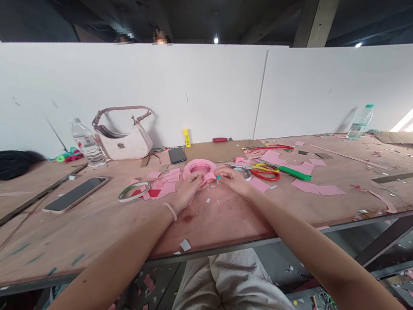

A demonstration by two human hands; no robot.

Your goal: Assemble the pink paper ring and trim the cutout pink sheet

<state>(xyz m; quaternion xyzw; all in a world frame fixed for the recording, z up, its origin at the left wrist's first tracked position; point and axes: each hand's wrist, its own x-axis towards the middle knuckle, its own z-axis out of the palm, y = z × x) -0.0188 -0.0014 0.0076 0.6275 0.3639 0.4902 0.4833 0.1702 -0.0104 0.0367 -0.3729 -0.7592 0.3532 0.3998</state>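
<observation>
Handwork at a table [221, 223], with the clock face centred on the pink ring [198, 162] and twelve pointing straight ahead. The ring lies between the hands: the left hand [190, 186], at seven, pinches its near rim; the right hand [233, 179], at four, appears closed on a small pink flap [209, 177], exact fingertip contact being too small to tell. Likely faults: uneven pull between the hands could crease or tear the flap; a rightward sweep could snag the red-handled scissors [269, 179] at three
</observation>
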